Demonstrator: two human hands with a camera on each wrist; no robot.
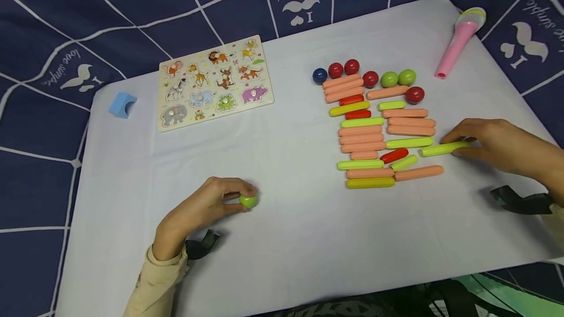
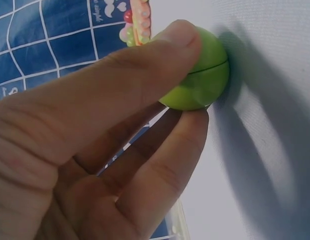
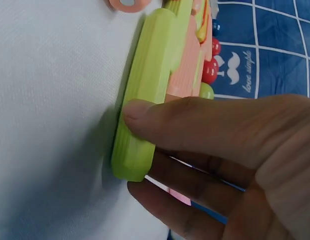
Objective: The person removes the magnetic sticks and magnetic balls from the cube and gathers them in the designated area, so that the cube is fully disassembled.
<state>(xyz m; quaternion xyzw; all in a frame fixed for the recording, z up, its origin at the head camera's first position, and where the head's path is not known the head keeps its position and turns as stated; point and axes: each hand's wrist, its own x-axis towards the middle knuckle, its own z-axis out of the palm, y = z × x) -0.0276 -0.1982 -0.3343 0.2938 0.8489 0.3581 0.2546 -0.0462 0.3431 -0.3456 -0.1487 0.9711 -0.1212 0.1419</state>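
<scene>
Pale grey-white table [image 1: 282, 238] fills the middle of the head frame, sitting on a navy blanket [image 1: 53, 23] with white grid lines, moustache prints and the words "love simple" readable mirrored at upper centre and the corners. Left hand [image 1: 198, 212] at lower left pinches a green ball [image 1: 248, 201] between thumb and fingers, ball resting on the table; wrist view shows a seam round the ball. Right hand [image 1: 493, 143] at centre right pinches the end of a lime green stick [image 1: 442, 149] lying flat, thumb on top, fingers under the far side, just right of a pile of sticks [image 1: 379, 136] in salmon, lime, yellow and red. Row of balls [image 1: 370, 78] in blue, red and green along the pile's top edge. Upper left: animal peg puzzle board [image 1: 216, 82] with pieces seated in its cutouts, blue block [image 1: 122, 104] beside it. Pink toy microphone [image 1: 460, 40] upper right
</scene>
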